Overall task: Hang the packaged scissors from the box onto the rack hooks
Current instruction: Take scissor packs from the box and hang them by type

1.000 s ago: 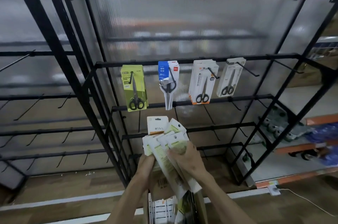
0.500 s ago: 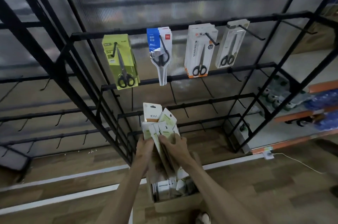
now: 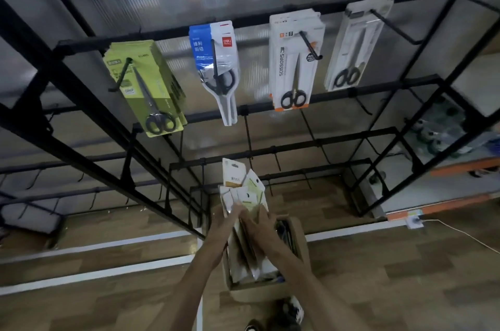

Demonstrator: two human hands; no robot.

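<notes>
I hold a fanned stack of packaged scissors (image 3: 242, 190) above a cardboard box (image 3: 296, 238) on the floor. My left hand (image 3: 226, 218) grips the stack from the left, and my right hand (image 3: 261, 222) holds it from the right with fingers curled over the packs. On the black rack (image 3: 81, 92), hooks along the upper bar carry green packs (image 3: 151, 87), a blue-and-white pack (image 3: 216, 60), white-and-orange packs (image 3: 293, 60) and white packs (image 3: 357, 43). An empty hook (image 3: 395, 27) juts out at the far right of that bar.
Lower rack bars carry several empty hooks (image 3: 276, 160). More packs stand inside the box. A second black rack (image 3: 27, 190) stands to the left. Shelves with goods (image 3: 438, 135) are on the right. A white cable (image 3: 460, 233) runs across the wooden floor.
The camera has tilted down and the rack now looms higher in view. Both hands keep hold of the stack of packs, which now sits lower, closer to the box.
</notes>
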